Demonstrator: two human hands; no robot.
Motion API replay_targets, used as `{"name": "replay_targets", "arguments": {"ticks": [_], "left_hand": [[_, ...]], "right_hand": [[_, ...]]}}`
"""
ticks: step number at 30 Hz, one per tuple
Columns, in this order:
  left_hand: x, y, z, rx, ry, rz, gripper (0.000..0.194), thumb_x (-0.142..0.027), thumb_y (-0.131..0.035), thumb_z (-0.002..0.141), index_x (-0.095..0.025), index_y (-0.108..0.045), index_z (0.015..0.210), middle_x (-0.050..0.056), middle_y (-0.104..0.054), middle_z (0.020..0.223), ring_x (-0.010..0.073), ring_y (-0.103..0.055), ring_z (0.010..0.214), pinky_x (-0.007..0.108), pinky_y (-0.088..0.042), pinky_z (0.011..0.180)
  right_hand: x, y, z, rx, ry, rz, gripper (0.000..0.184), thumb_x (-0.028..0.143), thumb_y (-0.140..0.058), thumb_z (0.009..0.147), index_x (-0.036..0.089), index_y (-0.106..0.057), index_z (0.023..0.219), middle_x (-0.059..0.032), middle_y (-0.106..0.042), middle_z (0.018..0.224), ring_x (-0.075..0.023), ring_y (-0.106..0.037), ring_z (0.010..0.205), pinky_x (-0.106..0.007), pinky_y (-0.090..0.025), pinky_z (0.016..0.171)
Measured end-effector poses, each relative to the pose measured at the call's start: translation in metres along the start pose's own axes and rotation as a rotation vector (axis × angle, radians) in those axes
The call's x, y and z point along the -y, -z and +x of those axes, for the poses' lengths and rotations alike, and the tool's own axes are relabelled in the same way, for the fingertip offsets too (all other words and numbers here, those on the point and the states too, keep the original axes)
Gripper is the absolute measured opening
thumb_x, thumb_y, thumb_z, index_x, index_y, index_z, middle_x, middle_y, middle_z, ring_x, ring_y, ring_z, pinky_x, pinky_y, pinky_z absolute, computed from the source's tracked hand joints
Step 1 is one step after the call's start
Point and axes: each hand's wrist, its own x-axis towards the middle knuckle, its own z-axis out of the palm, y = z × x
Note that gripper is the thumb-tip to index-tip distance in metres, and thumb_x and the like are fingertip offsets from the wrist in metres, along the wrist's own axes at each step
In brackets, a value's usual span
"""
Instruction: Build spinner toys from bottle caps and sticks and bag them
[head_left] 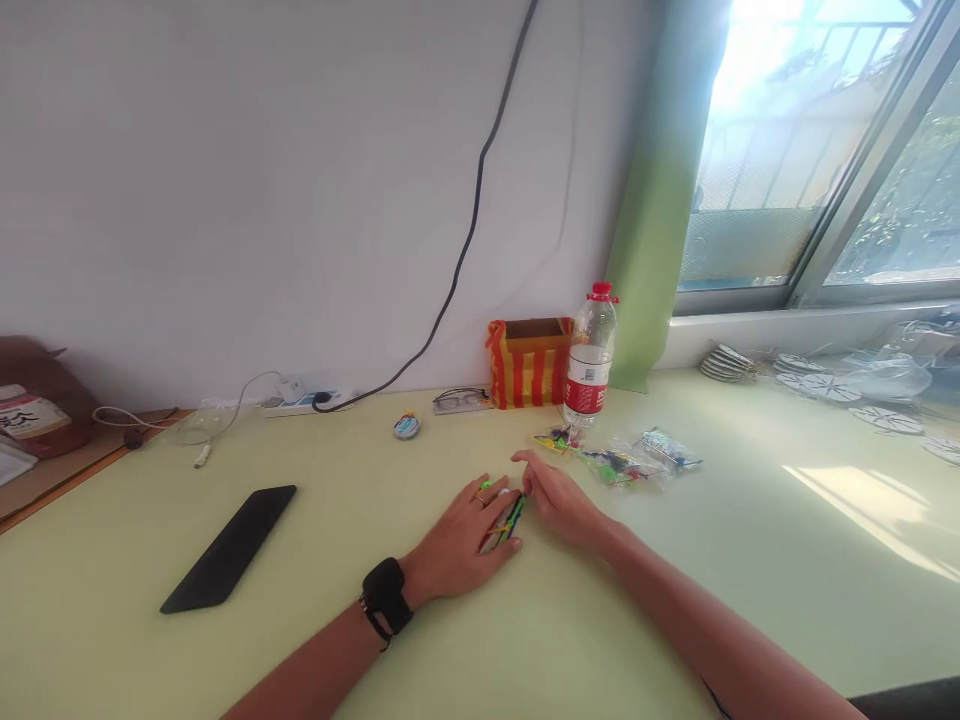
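Note:
My left hand (466,537) lies low over the table, its thumb and fingers on either side of a small bundle of coloured plastic pieces (510,522) with green, blue, yellow and white parts. The fingers cover much of the bundle, so its exact kind is hidden. My right hand (556,497) is at the far right end of the bundle, index finger bent outward and the other fingers curled in. What its fingertips pinch, if anything, is too small to make out. Small clear bags of coloured parts (619,465) lie just beyond the right hand.
A clear bottle (590,360) with a red cap stands beside a red-and-yellow striped box (531,365). Behind are eyeglasses (459,400) and a small round tin (406,427). A black flat slab (229,548) lies left. White discs (817,383) sit by the window.

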Motion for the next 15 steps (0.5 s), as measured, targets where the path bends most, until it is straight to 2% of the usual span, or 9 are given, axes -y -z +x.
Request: {"name": "replay_targets", "arguments": {"ticks": [2,4,7,10,15], "left_hand": [[-0.012,-0.002,0.005,0.017,-0.082,-0.032,0.056,-0.043,-0.059,0.098,-0.033,-0.045,0.152,0.004,-0.049,0.157,0.0325,-0.039,0.148,0.055,-0.031,0.124],[-0.016,-0.001,0.006,-0.003,-0.103,-0.068,0.058,-0.042,-0.061,0.097,-0.033,-0.045,0.152,0.005,-0.049,0.157,0.0335,-0.04,0.147,0.057,-0.032,0.124],[-0.011,0.002,0.004,-0.073,-0.063,-0.162,0.058,-0.04,-0.067,0.093,-0.033,-0.049,0.148,0.007,-0.049,0.156,0.0346,-0.042,0.146,0.055,-0.04,0.119],[-0.001,0.007,0.0,-0.124,-0.021,-0.244,0.055,-0.03,-0.069,0.091,-0.034,-0.053,0.144,0.007,-0.055,0.15,0.0319,-0.05,0.139,0.052,-0.045,0.116],[0.018,0.011,-0.001,-0.207,0.048,-0.253,0.051,-0.024,-0.066,0.09,-0.031,-0.054,0.139,0.008,-0.058,0.142,0.0292,-0.054,0.132,0.051,-0.046,0.114]], "right_hand": [[0.001,0.0,0.001,0.019,0.052,0.007,0.032,0.019,-0.031,0.103,0.022,-0.053,0.126,-0.008,-0.068,0.106,-0.0213,-0.064,0.094,-0.035,-0.05,0.087],[0.002,0.001,0.001,0.039,0.081,0.013,0.029,0.024,-0.031,0.105,0.023,-0.057,0.118,-0.0084,-0.068,0.112,-0.0215,-0.064,0.1,-0.035,-0.049,0.091],[0.002,0.003,0.002,0.077,0.076,0.029,0.031,0.027,-0.031,0.107,0.024,-0.057,0.123,-0.0068,-0.071,0.11,-0.0209,-0.066,0.098,-0.034,-0.05,0.089],[0.003,0.005,0.002,0.098,0.041,0.007,0.03,0.029,-0.036,0.107,0.024,-0.057,0.127,-0.0061,-0.073,0.106,-0.021,-0.066,0.094,-0.033,-0.05,0.083],[0.005,0.008,0.001,0.118,0.019,0.035,0.03,0.034,-0.039,0.106,0.022,-0.066,0.105,-0.0036,-0.072,0.091,-0.0182,-0.063,0.08,-0.029,-0.047,0.075]]}}
